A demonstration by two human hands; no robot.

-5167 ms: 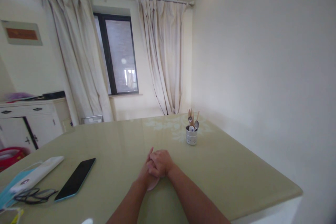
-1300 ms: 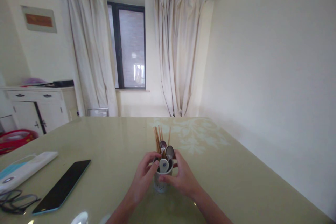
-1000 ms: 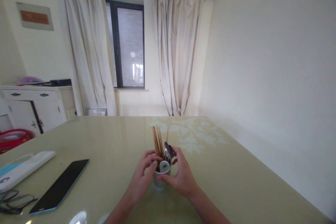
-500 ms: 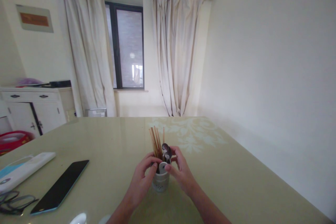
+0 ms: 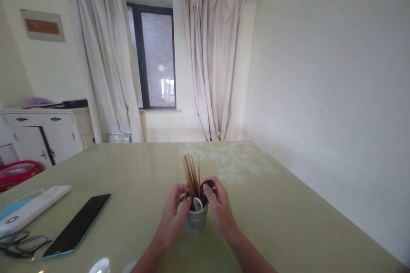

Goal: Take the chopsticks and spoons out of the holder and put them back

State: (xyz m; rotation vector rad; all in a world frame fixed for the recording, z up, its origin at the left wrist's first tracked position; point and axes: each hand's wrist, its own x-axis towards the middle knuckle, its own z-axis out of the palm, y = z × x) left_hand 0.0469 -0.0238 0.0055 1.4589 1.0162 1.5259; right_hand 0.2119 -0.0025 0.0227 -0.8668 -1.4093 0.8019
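A pale cup (image 5: 196, 221) with a pierced or dotted pattern stands upright on the table in front of me. Several wooden chopsticks (image 5: 191, 175) rise from it, along with a white spoon (image 5: 197, 204) leaning at the near rim. My left hand (image 5: 175, 210) grips the cup's left rim, thumb in front and fingers behind. Over the right side of the cup, my right hand (image 5: 220, 205) pinches the dark, shiny bowl of a metal spoon (image 5: 208, 184) between thumb and fingers. The lower part of that spoon is hidden.
On the table (image 5: 141, 175), a black phone-like slab (image 5: 78, 225), a white power strip-like bar (image 5: 35, 210) and eyeglasses (image 5: 24, 244) lie at left. A small white object (image 5: 100, 266) is cut off at the bottom edge. A wall (image 5: 336, 94) runs along the right.
My right hand's thumb has risen and closed onto the metal spoon, now partly covering its bowl. The left hand stays at the cup's left rim.
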